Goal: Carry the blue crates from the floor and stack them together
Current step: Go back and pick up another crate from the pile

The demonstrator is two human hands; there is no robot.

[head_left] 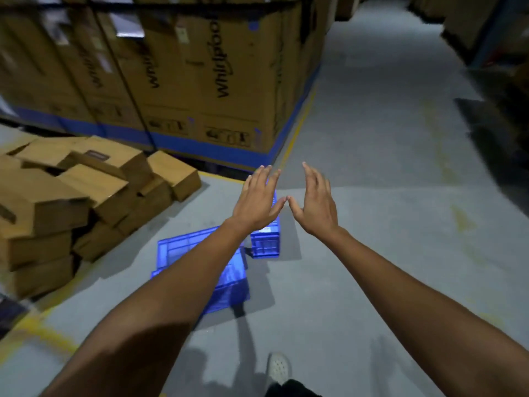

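Two blue plastic crates lie on the grey floor ahead of me. The nearer, wider crate [177, 253] sits tilted, and my left forearm crosses over it. The farther crate [266, 243] stands just behind it to the right, partly hidden by my left hand [257, 203]. Both arms are stretched forward above the crates. My left hand is flat with fingers apart and holds nothing. My right hand [316, 204] is likewise spread and holds nothing. The two thumb tips almost touch.
A heap of small cardboard boxes [71, 196] lies at the left. Tall cardboard cartons [200, 81] on a blue base stand behind the crates. A yellow floor line [297, 130] borders a grey aisle running ahead right. My shoe [277, 368] shows at the bottom.
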